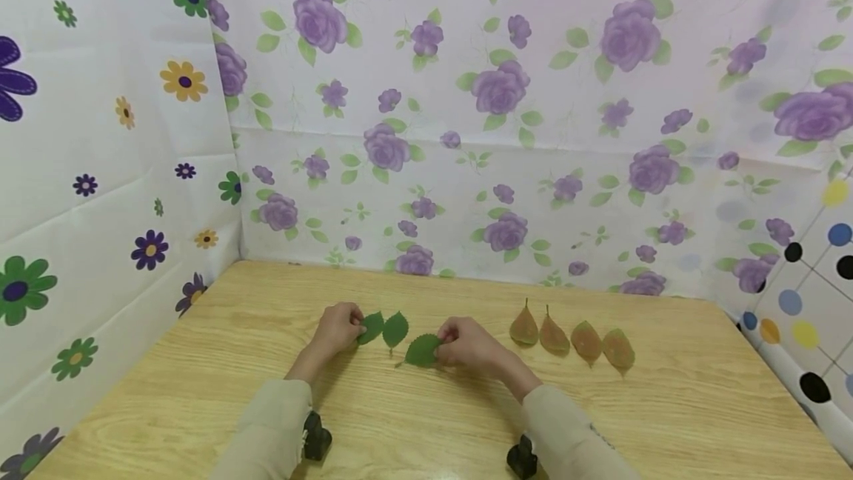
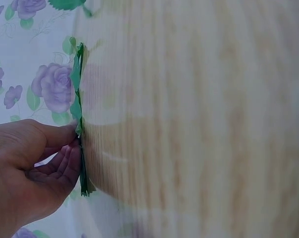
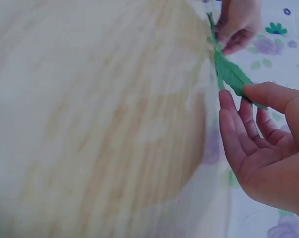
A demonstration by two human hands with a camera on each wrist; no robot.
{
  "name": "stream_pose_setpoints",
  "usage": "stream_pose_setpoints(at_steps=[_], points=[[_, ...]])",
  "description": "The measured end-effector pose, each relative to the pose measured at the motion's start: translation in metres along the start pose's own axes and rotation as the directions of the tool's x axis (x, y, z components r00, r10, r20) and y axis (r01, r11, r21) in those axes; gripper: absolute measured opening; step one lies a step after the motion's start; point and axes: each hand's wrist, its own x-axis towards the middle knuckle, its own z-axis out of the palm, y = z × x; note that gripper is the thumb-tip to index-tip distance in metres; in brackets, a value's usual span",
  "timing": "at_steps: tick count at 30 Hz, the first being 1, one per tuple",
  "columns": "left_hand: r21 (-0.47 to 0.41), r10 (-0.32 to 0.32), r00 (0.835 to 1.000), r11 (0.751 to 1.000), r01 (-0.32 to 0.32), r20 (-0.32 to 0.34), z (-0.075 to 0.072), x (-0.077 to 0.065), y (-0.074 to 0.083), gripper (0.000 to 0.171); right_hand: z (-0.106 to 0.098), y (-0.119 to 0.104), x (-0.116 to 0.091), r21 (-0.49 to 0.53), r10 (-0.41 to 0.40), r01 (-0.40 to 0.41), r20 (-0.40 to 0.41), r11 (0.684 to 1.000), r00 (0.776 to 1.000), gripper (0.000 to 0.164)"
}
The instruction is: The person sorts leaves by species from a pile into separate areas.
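My left hand point(image 1: 338, 329) pinches the edge of a green leaf point(image 1: 371, 328) with toothed margins, low over the table. In the left wrist view the thumb and fingertips of that hand point(image 2: 38, 163) meet at the leaf, seen edge-on. Just to its right a second green leaf point(image 1: 396, 330) lies with its stem toward me. Between the thumb and fingers of my right hand point(image 1: 469, 347) is a third green leaf point(image 1: 422, 350), its stem pointing left. The right wrist view has this leaf point(image 3: 232, 74) tilted up off the table, the thumb on its face.
Several reddish-brown leaves with green edges, one of them a pear-shaped leaf point(image 1: 524, 328), lie in a row at the right. The wooden table point(image 1: 413, 421) ends at a flowered cloth point(image 1: 453, 191) behind, with another patterned cloth point(image 1: 120, 191) on the left.
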Motion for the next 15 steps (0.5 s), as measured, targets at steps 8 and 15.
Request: stream_pose_setpoints(at_steps=[8,15], points=[[-0.015,-0.005,1.000,1.000,0.005,0.003,-0.001,-0.001,0.001,0.013,-0.002,-0.007,0.011,0.162,0.051,-0.040,-0.060,0.986,0.997,0.014],[-0.019,-0.013,1.000,1.000,0.013,0.007,-0.002,-0.001,0.001,0.013,0.000,-0.012,0.028,0.166,0.078,-0.052,-0.152,0.985,0.985,0.018]])
